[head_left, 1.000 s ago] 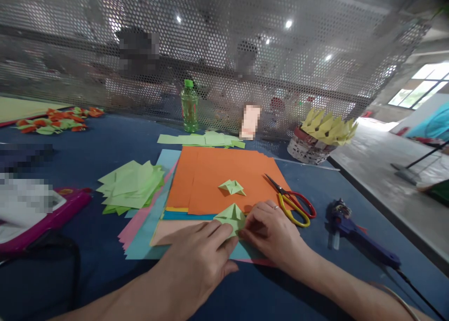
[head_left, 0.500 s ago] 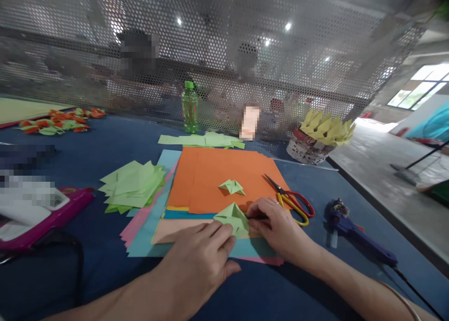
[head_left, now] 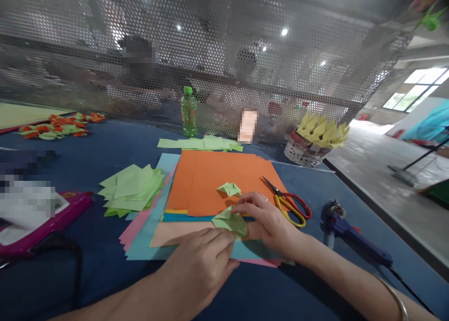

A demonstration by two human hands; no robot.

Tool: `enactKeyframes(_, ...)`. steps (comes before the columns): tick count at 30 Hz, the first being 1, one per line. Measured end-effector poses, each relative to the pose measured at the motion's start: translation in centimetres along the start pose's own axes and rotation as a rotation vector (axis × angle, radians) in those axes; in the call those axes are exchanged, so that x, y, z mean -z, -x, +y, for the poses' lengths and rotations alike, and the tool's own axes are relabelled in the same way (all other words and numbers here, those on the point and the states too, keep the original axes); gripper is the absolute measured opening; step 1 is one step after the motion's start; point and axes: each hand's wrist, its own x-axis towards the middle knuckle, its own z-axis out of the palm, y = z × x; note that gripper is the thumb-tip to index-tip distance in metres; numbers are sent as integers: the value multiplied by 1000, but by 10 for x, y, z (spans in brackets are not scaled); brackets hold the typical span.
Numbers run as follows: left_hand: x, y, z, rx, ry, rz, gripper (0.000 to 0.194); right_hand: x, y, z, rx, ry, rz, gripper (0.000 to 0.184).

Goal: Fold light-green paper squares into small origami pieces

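A light green sheet of paper, partly folded, lies on a stack of coloured sheets in front of me. My left hand presses its lower edge with fingers held together. At the paper's upper right, my right hand has its fingers closed on the folded tip; the thumb is mostly hidden. Just beyond, a small folded green piece rests on the orange sheets. Scissors with red and yellow handles lie right of my right hand, blades partly over the orange paper.
Left of the stack is a pile of green paper squares. Green strips and a green bottle stand behind. A blue glue gun and a pot with yellow folded paper are at right. A perforated metal screen borders the table.
My right hand has moved from the paper's right side up over its top corner, and the peak now looks turned down or flattened. My left hand stays at the lower edge.
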Motion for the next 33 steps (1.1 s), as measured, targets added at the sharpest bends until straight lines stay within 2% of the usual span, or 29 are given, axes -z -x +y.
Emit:
enactKeyframes(5, 1, -3, 0, -19, -17, 21, 23, 5, -3, 6, 79, 162, -72, 39)
enactKeyframes(9, 1, -2, 0, -31, -17, 22, 23, 4, -4, 8, 66, 185, -18, 35)
enactKeyframes(16, 1, -1, 0, -45, -20, 72, 22, -2, -4, 20, 111, 93, 90, 23)
enactKeyframes(22, 0, -1, -2, -32, -13, 43, 23, -4, -4, 23, 86, 50, 151, 21)
enactKeyframes(26, 4, -1, -3, -34, -2, 25, 24, -2, -3, 21, 76, 68, 148, 19)
enactKeyframes(33, 7, -4, -3, -45, -29, 68, 23, 4, 8, 16, 74, 116, 78, 22)
